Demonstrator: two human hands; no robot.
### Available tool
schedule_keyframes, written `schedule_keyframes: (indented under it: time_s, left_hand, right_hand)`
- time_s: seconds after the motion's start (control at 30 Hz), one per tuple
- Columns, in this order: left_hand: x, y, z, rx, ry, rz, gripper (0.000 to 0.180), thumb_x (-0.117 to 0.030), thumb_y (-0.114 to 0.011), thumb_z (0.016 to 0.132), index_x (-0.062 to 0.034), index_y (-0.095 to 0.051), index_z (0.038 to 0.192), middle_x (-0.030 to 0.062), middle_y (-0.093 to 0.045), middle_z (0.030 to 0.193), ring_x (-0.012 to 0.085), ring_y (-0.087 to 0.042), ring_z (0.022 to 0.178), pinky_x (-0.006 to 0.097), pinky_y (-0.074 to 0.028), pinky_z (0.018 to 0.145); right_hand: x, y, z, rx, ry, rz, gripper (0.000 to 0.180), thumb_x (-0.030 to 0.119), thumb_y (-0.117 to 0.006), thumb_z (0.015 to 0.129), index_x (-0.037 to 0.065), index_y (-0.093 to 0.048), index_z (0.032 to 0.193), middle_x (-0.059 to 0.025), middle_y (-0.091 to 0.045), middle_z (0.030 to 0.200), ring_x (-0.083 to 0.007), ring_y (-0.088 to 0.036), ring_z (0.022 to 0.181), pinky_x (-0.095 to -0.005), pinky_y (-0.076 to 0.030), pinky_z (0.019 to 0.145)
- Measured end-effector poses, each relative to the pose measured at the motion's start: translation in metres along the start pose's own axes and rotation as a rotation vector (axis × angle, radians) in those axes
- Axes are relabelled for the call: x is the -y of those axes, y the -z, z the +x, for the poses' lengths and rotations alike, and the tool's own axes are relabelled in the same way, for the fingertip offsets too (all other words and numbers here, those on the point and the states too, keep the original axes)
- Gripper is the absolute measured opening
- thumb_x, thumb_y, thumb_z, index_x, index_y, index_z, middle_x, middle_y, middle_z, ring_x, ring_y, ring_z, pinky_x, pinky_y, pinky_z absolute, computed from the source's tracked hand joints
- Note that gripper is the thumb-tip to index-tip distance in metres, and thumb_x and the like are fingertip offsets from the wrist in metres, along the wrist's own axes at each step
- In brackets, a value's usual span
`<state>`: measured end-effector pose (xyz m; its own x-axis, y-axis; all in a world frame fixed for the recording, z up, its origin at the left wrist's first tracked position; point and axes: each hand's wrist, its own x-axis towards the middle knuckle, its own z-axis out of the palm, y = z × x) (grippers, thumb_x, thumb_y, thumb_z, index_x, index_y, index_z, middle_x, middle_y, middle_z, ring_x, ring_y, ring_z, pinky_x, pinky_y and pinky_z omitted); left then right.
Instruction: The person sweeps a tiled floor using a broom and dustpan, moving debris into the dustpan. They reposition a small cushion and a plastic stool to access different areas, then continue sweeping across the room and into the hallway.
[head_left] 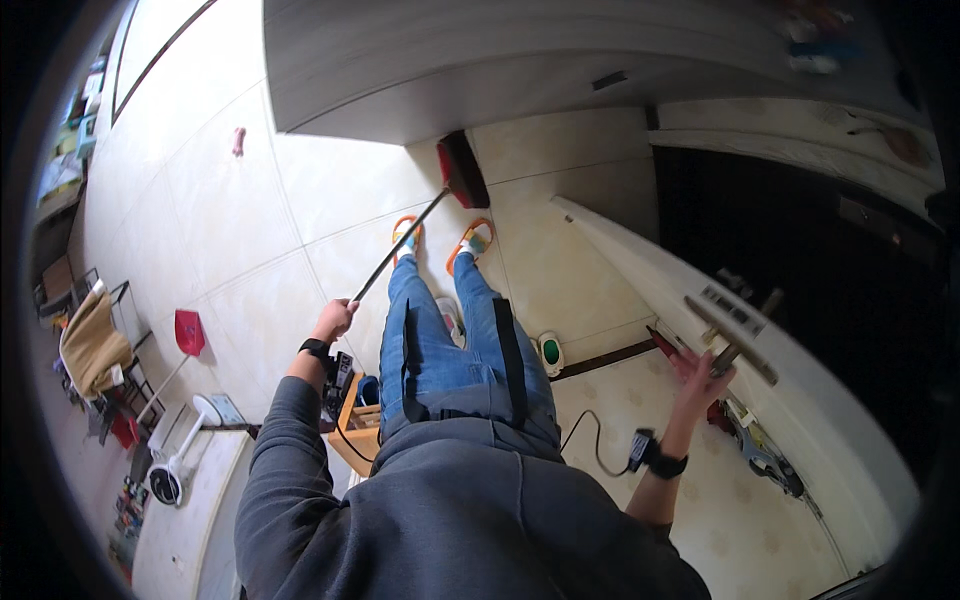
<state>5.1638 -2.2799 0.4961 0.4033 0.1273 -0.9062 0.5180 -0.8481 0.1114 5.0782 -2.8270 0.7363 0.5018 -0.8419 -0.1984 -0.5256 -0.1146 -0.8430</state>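
Note:
My left hand (337, 318) is closed round the upper end of a long broom handle (385, 262). The broom's red head (458, 172) with dark bristles rests on the tiled floor, just beyond my feet and beside the grey cabinet. Out to the right, my right hand (697, 378) grips the metal door handle (735, 350), thumb and fingers partly hidden by it. The white door (640, 265) stands ajar, with a dark room behind it. Orange slippers (474, 238) are on my feet.
A grey cabinet (400, 95) juts in at the top. A small pink object (239, 141) lies on the floor. On the left are a red dustpan (189, 332), a chair with a brown cloth (95, 345) and a white cabinet (190, 530). A wooden stool (355, 425) is near my left leg.

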Motion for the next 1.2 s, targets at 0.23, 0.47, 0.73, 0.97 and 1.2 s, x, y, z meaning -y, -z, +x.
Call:
schedule_keyframes:
  time_s: [0.23, 0.47, 0.73, 0.97, 1.2]
  left_hand:
    - [0.047, 0.020, -0.088, -0.241, -0.134, 0.057, 0.035, -0.033, -0.046, 0.087, 0.0001, -0.057, 0.085, 0.0230, -0.059, 0.079, 0.0391, -0.056, 0.077, 0.043, -0.044, 0.068]
    - [0.004, 0.001, -0.090, -0.105, -0.252, 0.143, 0.029, -0.029, -0.043, 0.088, -0.0040, -0.054, 0.097, 0.0201, -0.060, 0.084, 0.0363, -0.057, 0.081, 0.044, -0.045, 0.069]
    - [-0.115, -0.098, 0.018, 0.135, -0.669, 0.188, 0.026, -0.021, -0.046, 0.081, 0.0017, -0.048, 0.093, 0.0248, -0.059, 0.082, 0.0395, -0.058, 0.081, 0.045, -0.046, 0.071]
    - [-0.161, -0.097, 0.015, 0.600, -0.431, 0.024, 0.027, -0.019, -0.053, 0.081, 0.0076, -0.053, 0.077, 0.0120, -0.060, 0.069, 0.0201, -0.060, 0.055, 0.034, -0.051, 0.047]
    - [-0.177, -0.046, -0.076, 0.667, -0.575, -0.083, 0.051, -0.033, -0.053, 0.086, 0.0071, -0.043, 0.116, 0.0121, -0.058, 0.084, 0.0164, -0.059, 0.062, 0.027, -0.048, 0.053]
  right_hand:
    - [0.012, -0.014, 0.150, -0.041, 0.161, -0.135, 0.045, 0.022, -0.058, 0.084, 0.004, -0.021, 0.101, -0.0194, -0.062, 0.072, -0.0211, -0.062, 0.051, -0.0246, -0.045, 0.038]
    - [0.031, -0.004, 0.284, -0.083, 0.067, -0.267, 0.056, 0.028, -0.067, 0.076, 0.000, -0.026, 0.102, -0.0168, -0.061, 0.062, -0.0219, -0.062, 0.049, -0.0274, -0.049, 0.038]
    - [-0.141, -0.046, 0.211, 0.454, 0.151, 0.013, 0.043, 0.024, -0.035, 0.091, 0.002, -0.035, 0.127, -0.0135, -0.039, 0.128, -0.0296, -0.034, 0.119, -0.0445, -0.025, 0.100]
    - [-0.226, -0.285, -0.082, 0.963, -1.014, 0.127, 0.071, 0.059, -0.053, 0.075, 0.012, -0.033, 0.125, -0.0153, -0.050, 0.105, -0.0266, -0.047, 0.102, -0.0503, -0.033, 0.089]
    - [-0.203, -0.324, -0.105, 0.337, -0.992, 0.538, 0.019, 0.013, -0.053, 0.082, 0.007, -0.043, 0.066, -0.0016, -0.044, 0.050, -0.0134, -0.041, 0.037, -0.0294, -0.037, 0.037]
